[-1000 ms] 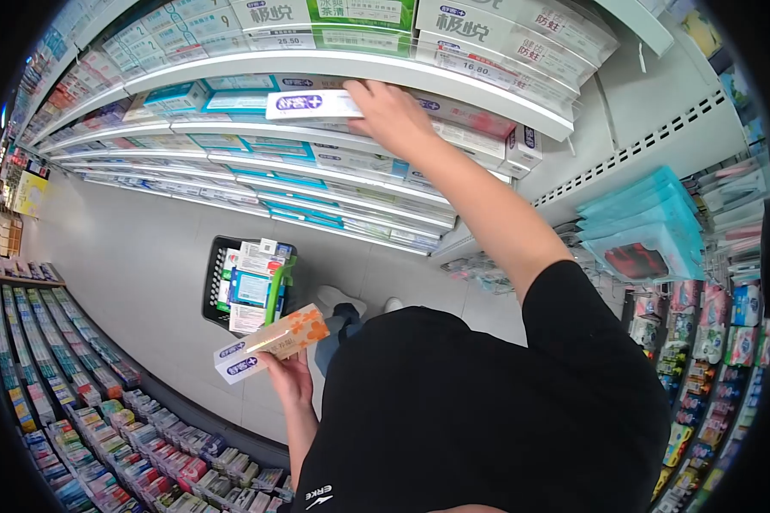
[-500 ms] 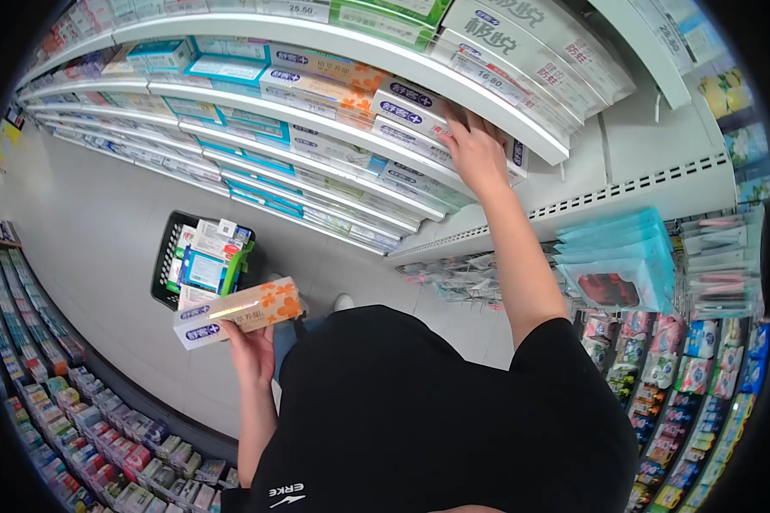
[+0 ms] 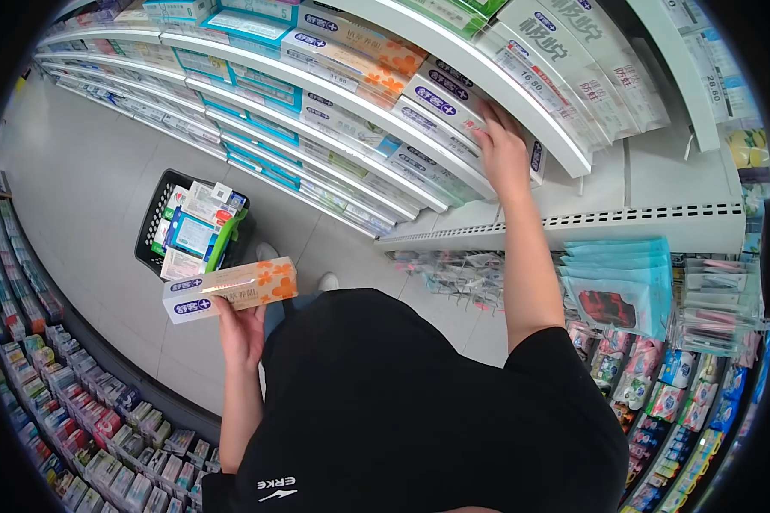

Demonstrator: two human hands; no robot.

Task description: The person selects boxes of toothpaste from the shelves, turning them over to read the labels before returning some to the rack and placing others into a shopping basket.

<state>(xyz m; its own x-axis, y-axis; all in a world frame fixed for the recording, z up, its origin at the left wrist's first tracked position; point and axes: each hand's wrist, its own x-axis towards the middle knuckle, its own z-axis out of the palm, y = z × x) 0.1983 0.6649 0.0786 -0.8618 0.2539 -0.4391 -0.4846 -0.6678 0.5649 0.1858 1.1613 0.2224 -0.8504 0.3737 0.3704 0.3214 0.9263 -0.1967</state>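
Note:
My left hand (image 3: 240, 329) holds an orange-and-white toothpaste box (image 3: 231, 289) with orange flowers at one end, thumb on its side. Up on the shelf, my right hand (image 3: 505, 152) rests over a white-and-pink box (image 3: 447, 104) with a purple logo. Its fingertips are partly hidden behind the boxes and the shelf edge above, so whether they grip one cannot be made out. Left of that box lie orange flowered boxes (image 3: 344, 64) like the one in my left hand.
A black basket (image 3: 150, 224) with a green handle holds several boxes on the floor (image 3: 115, 316). Blue packets (image 3: 620, 286) hang right of the shelf edge (image 3: 565, 224). Racks of small packages (image 3: 103, 419) curve along the lower left.
My right hand has let go of the white box it held at the shelf front and moved right along the row. My left hand still holds its box; the view has shifted.

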